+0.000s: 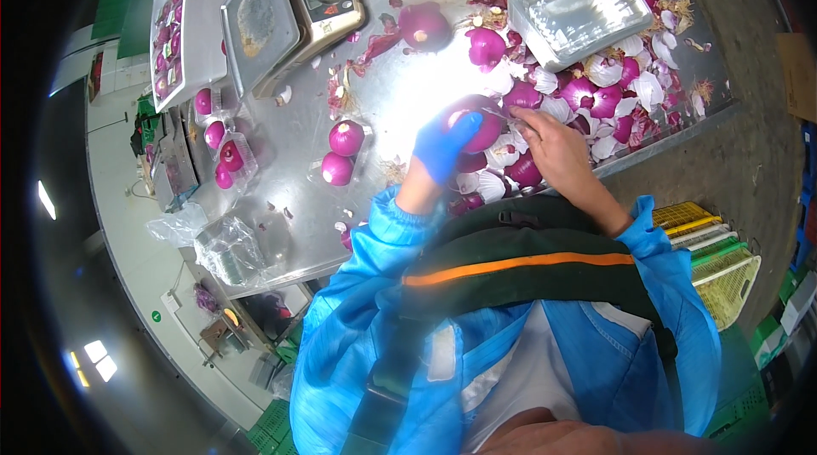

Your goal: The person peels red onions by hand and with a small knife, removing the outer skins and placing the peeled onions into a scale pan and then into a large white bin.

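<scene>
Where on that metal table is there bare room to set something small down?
Bare metal table shows between the central onion pair and the packed onions farther left. It is crowded around the right hand, with heaped onions and loose skins. Glare beyond the left hand hides whether that patch is free.

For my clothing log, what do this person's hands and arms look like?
The left hand wears a blue glove; the right hand is ungloved. The bright blue, slightly shiny sleeves are creased and end short of both hands.
</scene>
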Available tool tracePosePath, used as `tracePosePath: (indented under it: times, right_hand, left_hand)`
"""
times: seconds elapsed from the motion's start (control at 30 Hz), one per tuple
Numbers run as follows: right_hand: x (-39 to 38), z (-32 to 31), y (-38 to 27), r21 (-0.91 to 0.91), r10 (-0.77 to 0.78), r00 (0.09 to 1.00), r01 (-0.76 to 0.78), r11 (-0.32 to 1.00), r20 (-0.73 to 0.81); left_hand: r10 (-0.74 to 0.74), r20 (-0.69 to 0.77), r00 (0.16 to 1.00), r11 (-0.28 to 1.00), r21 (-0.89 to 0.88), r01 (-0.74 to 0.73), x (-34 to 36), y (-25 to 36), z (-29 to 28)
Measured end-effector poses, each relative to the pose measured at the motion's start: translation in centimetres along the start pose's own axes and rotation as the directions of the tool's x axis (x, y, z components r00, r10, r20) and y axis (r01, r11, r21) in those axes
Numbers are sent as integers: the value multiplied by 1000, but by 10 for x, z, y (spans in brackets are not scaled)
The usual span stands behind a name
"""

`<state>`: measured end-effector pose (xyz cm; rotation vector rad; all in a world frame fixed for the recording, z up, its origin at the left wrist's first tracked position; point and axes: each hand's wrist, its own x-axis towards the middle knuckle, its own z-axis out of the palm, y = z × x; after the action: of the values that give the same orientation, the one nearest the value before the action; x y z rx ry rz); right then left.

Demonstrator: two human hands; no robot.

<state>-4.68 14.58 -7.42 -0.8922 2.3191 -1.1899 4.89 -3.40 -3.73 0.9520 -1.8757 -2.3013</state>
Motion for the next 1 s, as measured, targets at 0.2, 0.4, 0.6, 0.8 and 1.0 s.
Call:
tracePosePath:
  times: [0.2, 0.4, 0.6, 0.8, 1.0]
  right_hand:
    - [25, -14, 13, 112, 380, 892, -415, 903, 243]
    - [17, -14, -20, 290, 106, 982, -147, 946, 155]
    - [26, -5, -6, -90, 52, 998, -54, 994, -34]
    - [18, -10, 5, -91, 295, 949, -285, 954, 114]
    - [19, -23, -8, -65, -301, 953, 298, 953, -42]
  left_hand:
    - [65, 3, 998, 995, 70, -65, -10, -16, 8]
    - [-217, 168, 962, 936, -245, 254, 2, -10, -10]
    - [-127, 203, 971, 965, -201, 168, -1, -14, -2]
    - [-105, 176, 979, 971, -194, 139, 1, -12, -4]
    - [-147, 176, 973, 978, -123, 170, -1, -10, -12]
